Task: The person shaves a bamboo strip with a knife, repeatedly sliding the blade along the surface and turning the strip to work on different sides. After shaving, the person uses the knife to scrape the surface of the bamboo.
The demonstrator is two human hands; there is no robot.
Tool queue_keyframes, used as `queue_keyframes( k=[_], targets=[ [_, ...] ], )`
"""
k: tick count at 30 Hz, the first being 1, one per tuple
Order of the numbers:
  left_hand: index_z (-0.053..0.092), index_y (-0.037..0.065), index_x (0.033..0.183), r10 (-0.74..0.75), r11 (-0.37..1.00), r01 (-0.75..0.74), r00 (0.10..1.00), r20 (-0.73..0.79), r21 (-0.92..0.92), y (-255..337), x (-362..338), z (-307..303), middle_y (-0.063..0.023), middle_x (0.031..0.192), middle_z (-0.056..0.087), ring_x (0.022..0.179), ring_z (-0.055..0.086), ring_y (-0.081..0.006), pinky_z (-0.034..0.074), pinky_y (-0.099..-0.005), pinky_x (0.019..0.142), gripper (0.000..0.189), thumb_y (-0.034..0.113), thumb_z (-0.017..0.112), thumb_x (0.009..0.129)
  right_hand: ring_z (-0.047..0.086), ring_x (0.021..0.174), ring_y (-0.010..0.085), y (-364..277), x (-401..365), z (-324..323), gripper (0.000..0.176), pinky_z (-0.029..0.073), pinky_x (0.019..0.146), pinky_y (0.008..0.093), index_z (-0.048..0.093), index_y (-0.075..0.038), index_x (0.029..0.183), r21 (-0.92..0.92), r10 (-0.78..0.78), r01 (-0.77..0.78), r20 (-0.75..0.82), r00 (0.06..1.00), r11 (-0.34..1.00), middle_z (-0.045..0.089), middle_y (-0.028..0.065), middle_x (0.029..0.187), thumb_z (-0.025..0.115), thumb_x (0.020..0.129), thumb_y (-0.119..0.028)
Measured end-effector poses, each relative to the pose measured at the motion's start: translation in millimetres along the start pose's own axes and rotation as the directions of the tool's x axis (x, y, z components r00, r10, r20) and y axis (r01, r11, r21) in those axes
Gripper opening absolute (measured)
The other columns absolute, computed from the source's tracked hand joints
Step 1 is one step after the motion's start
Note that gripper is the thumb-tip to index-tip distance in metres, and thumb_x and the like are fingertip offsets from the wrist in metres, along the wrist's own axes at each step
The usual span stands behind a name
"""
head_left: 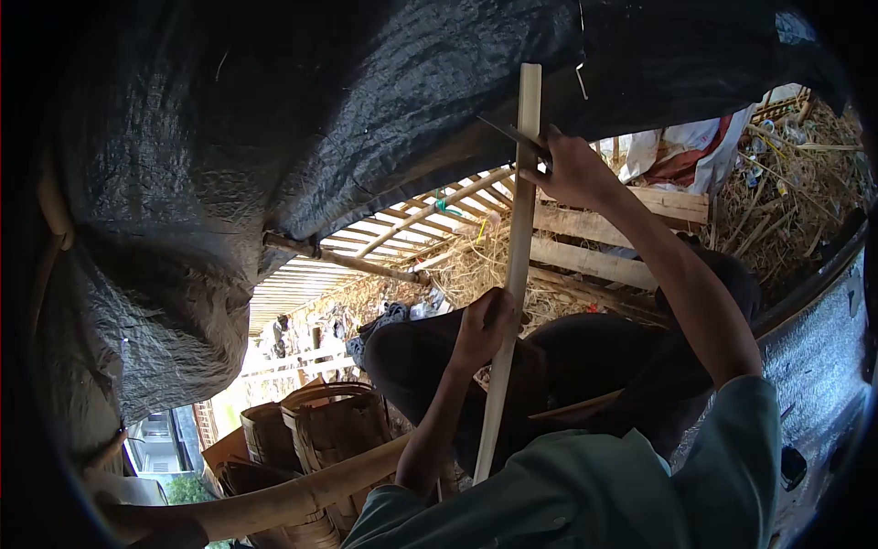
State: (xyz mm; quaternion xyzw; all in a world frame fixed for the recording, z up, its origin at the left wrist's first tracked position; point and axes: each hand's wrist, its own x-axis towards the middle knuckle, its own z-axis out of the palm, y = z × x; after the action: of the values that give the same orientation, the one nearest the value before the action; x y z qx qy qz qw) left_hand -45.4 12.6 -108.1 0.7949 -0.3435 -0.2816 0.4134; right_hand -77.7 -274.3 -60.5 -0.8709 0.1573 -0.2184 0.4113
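A long pale strip of split bamboo (pixel 514 247) runs upright in front of me, its lower end near my chest. My left hand (pixel 485 328) is closed around its middle, close to my knee. Farther up, my right hand (pixel 574 172) grips a knife whose dark, narrow blade (pixel 508 134) lies across the strip and sticks out to the left. The knife's handle is hidden within the fingers. Right-hand fingertips are beside the strip's edge.
Black plastic sheeting (pixel 384 119) hangs overhead and to the left. A thick bamboo pole (pixel 311 489) crosses low on the left, near woven baskets (pixel 334 416). Wooden planks (pixel 594 261), dry straw and litter lie beyond my dark-clothed legs (pixel 421 357). A slatted bamboo structure (pixel 366 238) stands behind.
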Motion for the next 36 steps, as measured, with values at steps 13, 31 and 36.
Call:
queue_keyframes(
  k=[13, 31, 36],
  targets=[
    [0.053, -0.003, 0.107, -0.321, 0.899, 0.339, 0.941, 0.108, -0.276, -1, -105, 0, -0.0123, 0.093, 0.066, 0.084, 0.066, -0.0181, 0.054, -0.0308, 0.072, 0.025, 0.02, 0.049, 0.098, 0.067, 0.083, 0.0359, -23, -15, 9, 0.034, 0.055, 0.071, 0.042, 0.046, 0.004, 0.1, 0.037, -0.002, -0.009, 0.288, 0.958, 0.999, 0.063, 0.0236, 0.084, 0.069, 0.079, -0.01],
    [0.053, 0.003, 0.084, -0.248, 0.839, 0.362, 0.919, 0.306, -0.407, 17, -6, -11, -0.0019, 0.06, 0.049, 0.045, 0.046, -0.0106, 0.036, -0.0252, 0.042, 0.033, 0.031, 0.044, 0.1, 0.059, 0.057, 0.017, -4, -25, 6, 0.023, 0.047, 0.052, 0.0336, 0.052, -0.001, 0.102, 0.397, 0.166, -0.222, 0.171, 0.971, 0.89, 0.058, 0.01, 0.071, 0.05, 0.098, -0.024],
    [0.049, 0.006, 0.079, -0.297, 0.763, 0.369, 0.929, 0.219, -0.53, 30, 2, -16, 0.0032, 0.057, 0.036, 0.043, 0.035, -0.0056, 0.027, -0.022, 0.04, 0.033, 0.031, 0.042, 0.1, 0.061, 0.076, 0.0192, 1, -32, 10, 0.025, 0.053, 0.069, 0.0313, 0.051, 0.0, 0.102, 0.889, 0.446, -0.453, 0.432, 0.784, -0.066, 0.059, 0.0128, 0.087, 0.051, 0.097, -0.025]
  ],
)
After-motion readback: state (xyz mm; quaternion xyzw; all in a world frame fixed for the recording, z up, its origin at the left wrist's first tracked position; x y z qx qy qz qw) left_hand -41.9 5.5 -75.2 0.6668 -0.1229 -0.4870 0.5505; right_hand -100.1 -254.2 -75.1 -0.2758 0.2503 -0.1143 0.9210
